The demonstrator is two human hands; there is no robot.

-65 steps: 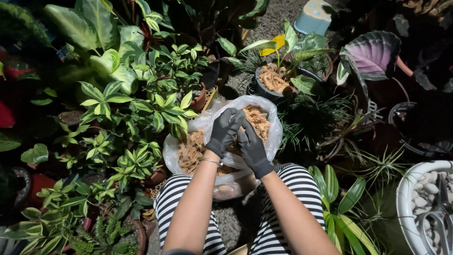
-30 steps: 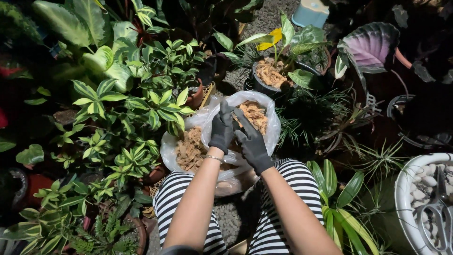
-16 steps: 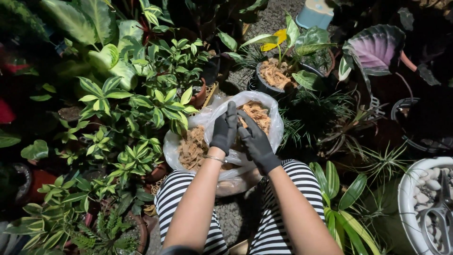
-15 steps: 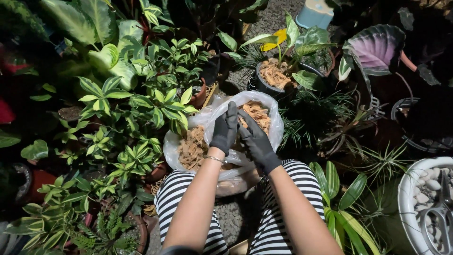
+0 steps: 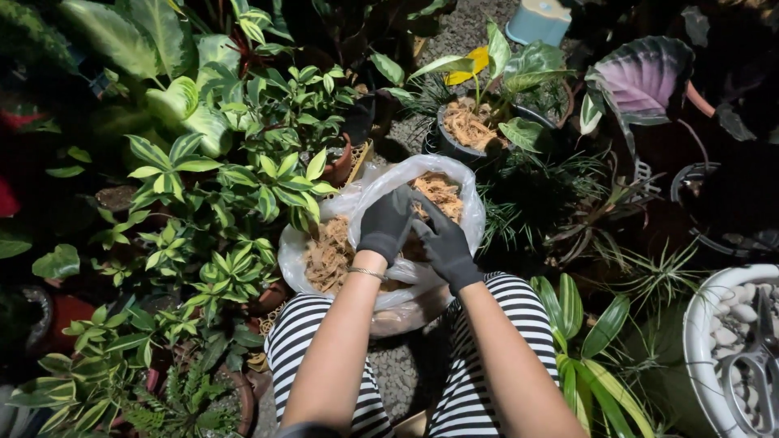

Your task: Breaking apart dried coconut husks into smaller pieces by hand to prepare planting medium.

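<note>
Green and striped-leaf potted plants (image 5: 203, 178) fill the whole left side of the view, crowding up against the work spot. On the right stand darker plants, among them one with a big purple leaf (image 5: 641, 77). At the right edge sits a white bowl (image 5: 695, 341) of pale pebbles, with scissors (image 5: 759, 365) lying on the stones. Straight ahead, beyond the bag, is a dark pot (image 5: 462, 146) with a green-and-yellow plant and brown fibre on its soil.

In the middle, on the gravel ground (image 5: 406, 373) between the person's striped knees (image 5: 503, 308), stands a clear plastic bag (image 5: 466, 203), open at the top and filled with brown, stringy fibre (image 5: 329, 251).

Both hands wear dark gloves and are together in the bag's mouth. The left hand (image 5: 385, 223) curls its fingers down into the fibre, grip closed on a clump of it. The right hand (image 5: 442, 239) lies just beside it, touching it, fingers bent into the same fibre; whether its grip is fully closed I cannot tell. A thin bracelet (image 5: 365, 274) circles the left wrist.
</note>
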